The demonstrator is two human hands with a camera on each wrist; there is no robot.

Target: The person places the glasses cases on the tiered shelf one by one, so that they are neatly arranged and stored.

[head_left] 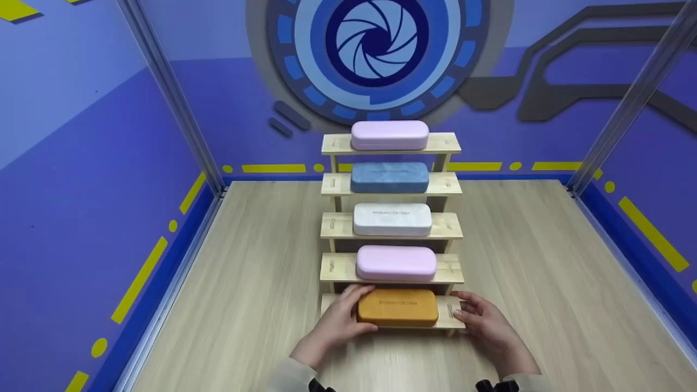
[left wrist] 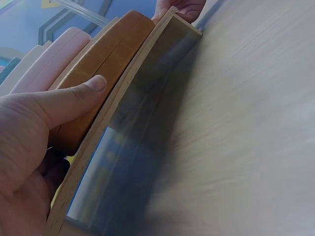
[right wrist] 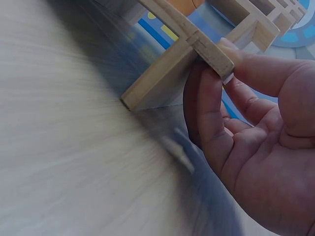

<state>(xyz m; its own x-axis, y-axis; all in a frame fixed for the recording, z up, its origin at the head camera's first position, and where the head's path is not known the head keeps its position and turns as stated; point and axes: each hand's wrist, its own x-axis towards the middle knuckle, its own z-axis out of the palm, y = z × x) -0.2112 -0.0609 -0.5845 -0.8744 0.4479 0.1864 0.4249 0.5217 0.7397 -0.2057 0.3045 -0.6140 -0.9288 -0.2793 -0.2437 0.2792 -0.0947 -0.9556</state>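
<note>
A mustard-brown glasses case (head_left: 397, 308) lies lengthwise on the lowest step of a stepped wooden rack (head_left: 336, 268). My left hand (head_left: 340, 320) grips the case's left end, thumb along its front face and fingers behind. In the left wrist view that thumb (left wrist: 81, 98) presses flat on the brown side, while the other fingers are partly hidden. At the right end of the same step, my right hand (head_left: 486, 325) pinches the board between thumb on top and fingers underneath. The right wrist view shows this board end (right wrist: 214, 58) held in the fingers.
Above, each on its own step, sit a pink case (head_left: 396, 263), a white case (head_left: 392, 219), a blue case (head_left: 389, 177) and another pink case (head_left: 390, 135) at the top. The rack stands on a wood-grain table (head_left: 261, 261), enclosed by blue-purple panels (head_left: 71, 190) with metal corner posts.
</note>
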